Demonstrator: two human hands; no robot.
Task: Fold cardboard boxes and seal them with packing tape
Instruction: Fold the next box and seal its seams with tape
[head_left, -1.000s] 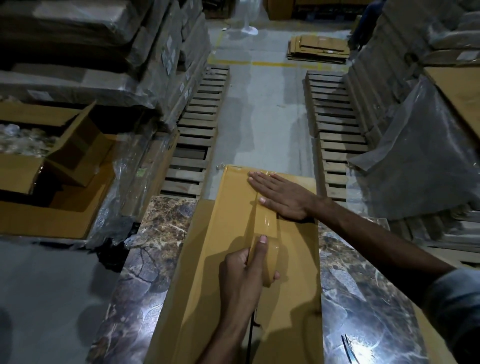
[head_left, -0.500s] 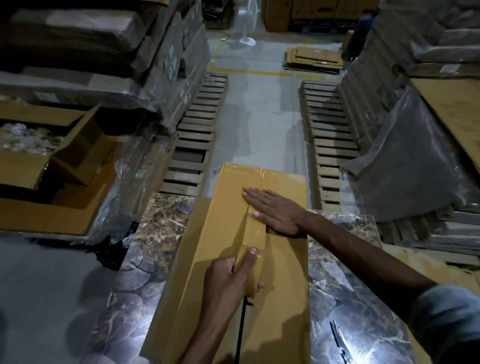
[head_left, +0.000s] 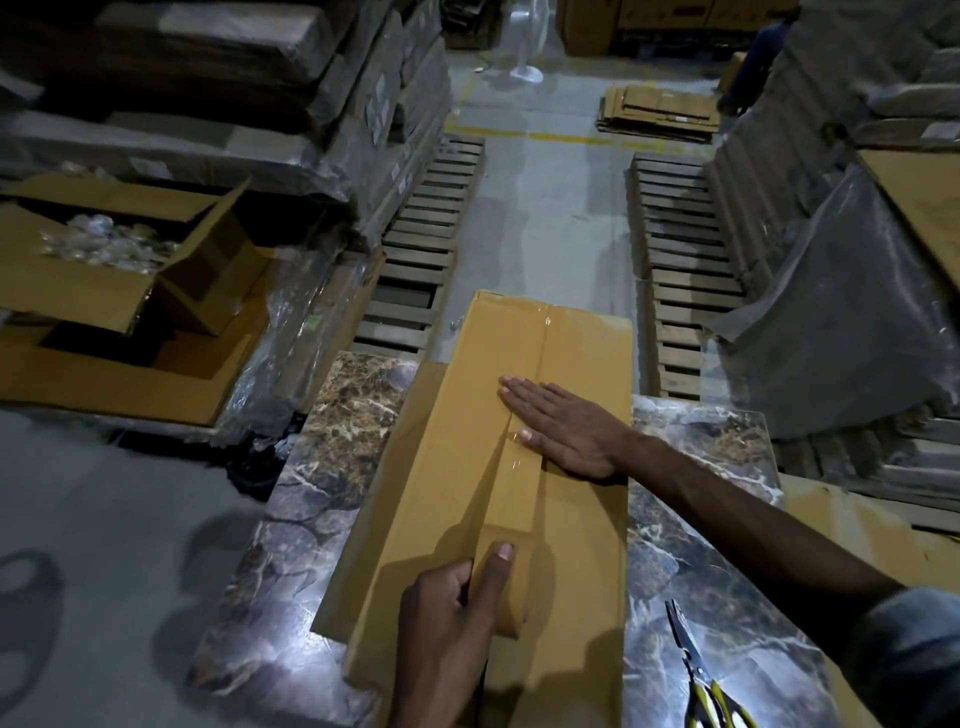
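Head view: a long, flat tan cardboard box (head_left: 447, 467) lies lengthwise on a glossy marble-patterned tabletop (head_left: 332, 467), with shiny clear packing tape (head_left: 519, 462) running along its centre seam. The right hand (head_left: 566, 426) presses flat on the box, fingers straight and together. The left hand (head_left: 452, 618) curls round the tape roll (head_left: 514, 597), whose shape is hard to make out. Yellow-handled scissors (head_left: 701, 675) are cut off at bottom right. Slatted wooden pallets (head_left: 421, 260) flank the concrete floor (head_left: 545, 234).

Left of the cardboard box (head_left: 457, 441), bare desk (head_left: 322, 493) lies open. Right of it, a forearm (head_left: 727, 519) and scissors (head_left: 696, 675) block the desk. Beyond it, a floor aisle (head_left: 545, 218) runs between pallets (head_left: 426, 249).
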